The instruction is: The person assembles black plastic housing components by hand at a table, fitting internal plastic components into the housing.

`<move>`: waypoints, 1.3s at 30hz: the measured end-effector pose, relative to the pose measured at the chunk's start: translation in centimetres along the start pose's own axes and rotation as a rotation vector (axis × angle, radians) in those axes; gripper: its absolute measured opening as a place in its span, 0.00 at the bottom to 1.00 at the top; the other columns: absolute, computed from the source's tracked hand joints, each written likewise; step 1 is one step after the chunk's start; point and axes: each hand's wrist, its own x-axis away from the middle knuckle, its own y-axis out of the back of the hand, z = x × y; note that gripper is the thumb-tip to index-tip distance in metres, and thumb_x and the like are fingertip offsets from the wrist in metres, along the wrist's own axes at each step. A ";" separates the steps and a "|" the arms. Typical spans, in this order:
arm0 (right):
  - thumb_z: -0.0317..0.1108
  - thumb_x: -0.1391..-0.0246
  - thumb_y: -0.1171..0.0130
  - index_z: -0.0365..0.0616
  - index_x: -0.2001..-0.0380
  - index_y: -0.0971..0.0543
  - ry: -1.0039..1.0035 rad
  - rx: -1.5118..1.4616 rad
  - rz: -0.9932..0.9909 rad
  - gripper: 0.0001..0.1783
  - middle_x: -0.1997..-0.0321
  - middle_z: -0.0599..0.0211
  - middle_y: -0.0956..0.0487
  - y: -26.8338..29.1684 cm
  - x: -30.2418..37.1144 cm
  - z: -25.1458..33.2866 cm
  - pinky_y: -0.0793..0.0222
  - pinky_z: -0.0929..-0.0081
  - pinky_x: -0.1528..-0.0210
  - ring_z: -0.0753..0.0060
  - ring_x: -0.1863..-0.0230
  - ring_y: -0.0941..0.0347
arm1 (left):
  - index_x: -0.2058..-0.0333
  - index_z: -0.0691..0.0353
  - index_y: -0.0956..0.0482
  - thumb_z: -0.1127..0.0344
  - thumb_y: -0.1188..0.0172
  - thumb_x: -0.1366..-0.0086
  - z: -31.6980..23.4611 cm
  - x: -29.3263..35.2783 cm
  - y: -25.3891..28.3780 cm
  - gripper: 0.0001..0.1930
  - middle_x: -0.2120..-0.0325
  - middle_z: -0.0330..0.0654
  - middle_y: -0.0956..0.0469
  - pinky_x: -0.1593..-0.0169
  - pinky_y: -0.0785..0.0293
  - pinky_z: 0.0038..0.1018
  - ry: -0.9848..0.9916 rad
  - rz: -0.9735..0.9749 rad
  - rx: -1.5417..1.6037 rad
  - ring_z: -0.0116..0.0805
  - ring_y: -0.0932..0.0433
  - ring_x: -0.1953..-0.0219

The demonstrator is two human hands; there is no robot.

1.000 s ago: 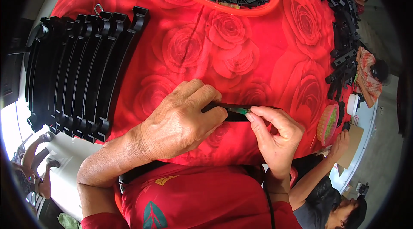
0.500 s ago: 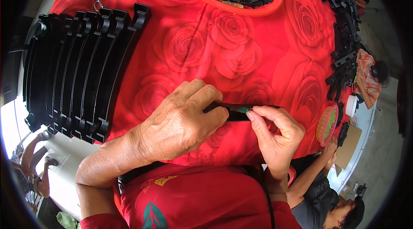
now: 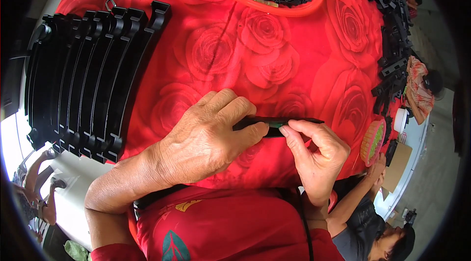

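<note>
Red table (image 3: 260, 172), near edge — my left hand (image 3: 211, 133) grips slim black plastic bar (image 3: 274, 134), right hand (image 3: 316, 155) pinches green sliver (image 3: 276, 125) — neither released yet.

Around the gripping left hand (image 3: 206, 138) we see the red cloth (image 3: 265, 69) brightly lit; well left of it, a blown-out white patch (image 3: 13, 138) glares, probably the light's source; fisheye distortion bends edges toward black rims.

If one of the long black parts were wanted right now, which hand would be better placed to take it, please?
Probably the left hand, which is nearer the row of black parts; the right hand is farther off. Both hands are at the slim dark piece, though.
</note>
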 end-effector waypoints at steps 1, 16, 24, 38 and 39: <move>0.18 0.51 0.23 0.38 0.60 0.11 0.000 0.010 -0.008 0.13 0.66 0.60 0.11 0.1 0.0 -0.1 0.24 0.72 0.68 0.68 0.71 0.19 | 0.53 0.58 0.10 0.69 0.26 0.45 0.0 0.0 0.0 0.19 0.59 0.43 0.20 0.63 0.21 0.35 0.006 0.000 0.006 0.41 0.22 0.62; 0.19 0.54 0.20 0.40 0.59 0.10 0.013 0.057 -0.022 0.17 0.70 0.62 0.13 0.4 -0.1 -0.5 0.27 0.72 0.69 0.68 0.74 0.21 | 0.53 0.59 0.10 0.70 0.26 0.47 -0.1 -0.1 -0.1 0.20 0.60 0.43 0.21 0.63 0.20 0.35 -0.027 -0.010 -0.050 0.40 0.22 0.62; 0.26 0.60 0.17 0.43 0.57 0.10 0.172 0.130 0.077 0.22 0.54 0.60 0.12 1.9 -2.6 -2.8 0.24 0.66 0.55 0.59 0.55 0.20 | 0.54 0.58 0.10 0.71 0.26 0.48 -0.3 -0.1 0.0 0.19 0.61 0.42 0.21 0.64 0.20 0.34 -0.024 -0.002 -0.067 0.39 0.22 0.63; 0.23 0.55 0.22 0.42 0.62 0.11 0.096 -0.161 0.387 0.14 0.62 0.63 0.13 1.6 -4.4 -5.3 0.25 0.67 0.56 0.64 0.60 0.20 | 0.56 0.58 0.10 0.71 0.25 0.48 -0.1 -0.2 -0.4 0.18 0.61 0.41 0.21 0.64 0.20 0.33 -0.041 -0.022 -0.097 0.38 0.21 0.63; 0.23 0.55 0.23 0.42 0.62 0.11 0.090 -0.146 0.398 0.13 0.63 0.63 0.13 1.7 -4.4 -5.1 0.26 0.67 0.56 0.64 0.60 0.20 | 0.56 0.57 0.10 0.71 0.25 0.48 -0.1 -0.2 -0.4 0.18 0.61 0.41 0.21 0.64 0.20 0.33 -0.039 -0.020 -0.099 0.38 0.21 0.63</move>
